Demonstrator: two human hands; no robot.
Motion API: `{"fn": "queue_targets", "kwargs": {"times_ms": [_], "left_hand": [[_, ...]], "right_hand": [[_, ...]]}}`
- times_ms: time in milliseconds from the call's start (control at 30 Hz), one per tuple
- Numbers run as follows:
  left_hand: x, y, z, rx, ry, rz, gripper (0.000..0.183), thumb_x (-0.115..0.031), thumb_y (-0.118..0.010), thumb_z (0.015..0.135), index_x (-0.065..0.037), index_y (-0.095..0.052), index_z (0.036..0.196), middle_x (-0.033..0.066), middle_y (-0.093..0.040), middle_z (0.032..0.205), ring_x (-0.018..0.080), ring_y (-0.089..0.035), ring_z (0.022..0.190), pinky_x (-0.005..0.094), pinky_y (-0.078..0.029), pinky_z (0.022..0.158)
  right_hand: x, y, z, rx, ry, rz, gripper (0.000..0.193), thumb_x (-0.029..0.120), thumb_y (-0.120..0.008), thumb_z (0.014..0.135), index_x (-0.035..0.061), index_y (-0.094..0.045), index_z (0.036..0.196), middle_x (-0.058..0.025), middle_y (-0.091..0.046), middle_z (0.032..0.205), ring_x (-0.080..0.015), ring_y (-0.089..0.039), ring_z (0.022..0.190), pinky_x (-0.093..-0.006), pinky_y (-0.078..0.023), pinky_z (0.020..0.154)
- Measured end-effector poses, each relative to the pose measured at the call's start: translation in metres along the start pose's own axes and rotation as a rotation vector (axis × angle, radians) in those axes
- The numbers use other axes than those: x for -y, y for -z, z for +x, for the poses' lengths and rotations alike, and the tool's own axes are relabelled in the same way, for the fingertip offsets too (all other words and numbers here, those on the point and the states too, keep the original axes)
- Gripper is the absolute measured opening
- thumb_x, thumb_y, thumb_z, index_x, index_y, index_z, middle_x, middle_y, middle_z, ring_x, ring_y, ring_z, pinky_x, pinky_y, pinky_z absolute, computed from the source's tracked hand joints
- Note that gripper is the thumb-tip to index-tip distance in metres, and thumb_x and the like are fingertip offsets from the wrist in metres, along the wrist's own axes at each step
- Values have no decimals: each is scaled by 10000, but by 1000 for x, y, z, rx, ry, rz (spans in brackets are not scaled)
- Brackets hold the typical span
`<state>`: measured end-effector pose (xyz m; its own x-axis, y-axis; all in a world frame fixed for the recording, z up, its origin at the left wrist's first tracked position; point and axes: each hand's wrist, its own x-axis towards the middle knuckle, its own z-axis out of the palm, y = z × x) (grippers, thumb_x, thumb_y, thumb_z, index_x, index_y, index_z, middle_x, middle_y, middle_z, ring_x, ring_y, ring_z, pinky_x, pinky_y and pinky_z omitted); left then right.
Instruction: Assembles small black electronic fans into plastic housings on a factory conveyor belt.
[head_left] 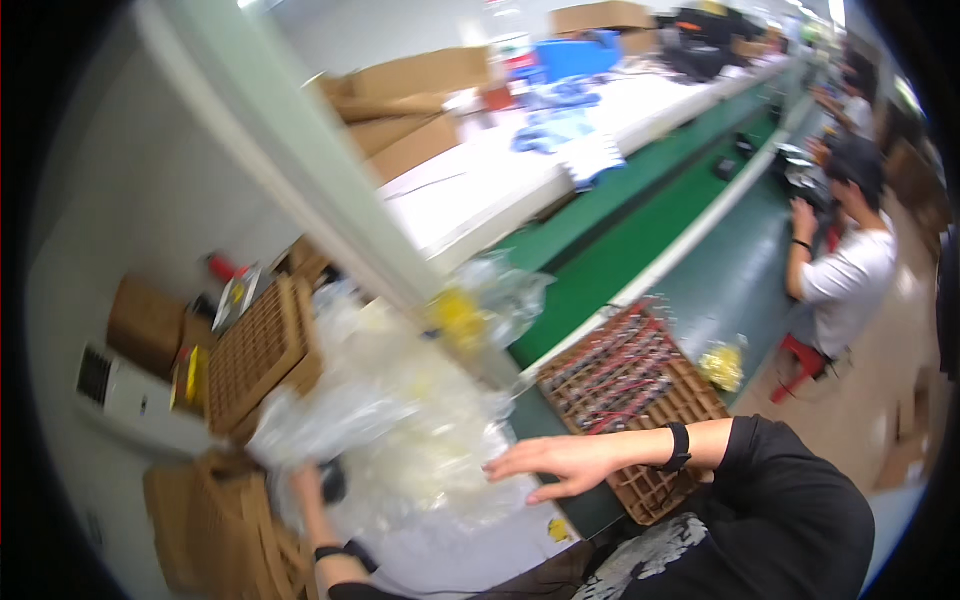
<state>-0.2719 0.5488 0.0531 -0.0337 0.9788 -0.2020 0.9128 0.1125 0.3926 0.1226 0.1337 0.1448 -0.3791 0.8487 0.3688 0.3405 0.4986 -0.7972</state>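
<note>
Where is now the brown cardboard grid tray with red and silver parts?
In the head view, the brown cardboard grid tray lies right of centre, left of the small yellow bundle; the right forearm hides part of it.

Looks like a factory assembly line. Shows as much by a long green belt between a raised white shelf and a grey worktop, by workers along the worktop's outer edge, by a divided tray of small parts at its near end, and by heaped clear plastic bags just past the belt's near end.
</note>
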Motion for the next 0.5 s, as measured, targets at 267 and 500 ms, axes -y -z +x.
{"fn": "queue_targets", "kwargs": {"times_ms": [267,500], "left_hand": [[-129,21,-138,69,-377,263,494,-408,-517,864,4,-575,1130,207,-610,1064,319,-570,1018,402,-432,922],[-47,26,-243,-129,-385,521,543,-452,-582,840,-53,-553,1208,221,-579,1163,363,-565,1053,420,-464,877]], "right_hand": [[29,21,-139,3,-406,307,482,226,-575,903,-16,-429,1294,-155,-520,1246,-242,-553,1053,-362,-432,931],[33,46,-184,-108,-323,335,470,201,-583,896,-19,-436,1285,-143,-535,1228,-225,-563,1010,-351,-444,907]]}}
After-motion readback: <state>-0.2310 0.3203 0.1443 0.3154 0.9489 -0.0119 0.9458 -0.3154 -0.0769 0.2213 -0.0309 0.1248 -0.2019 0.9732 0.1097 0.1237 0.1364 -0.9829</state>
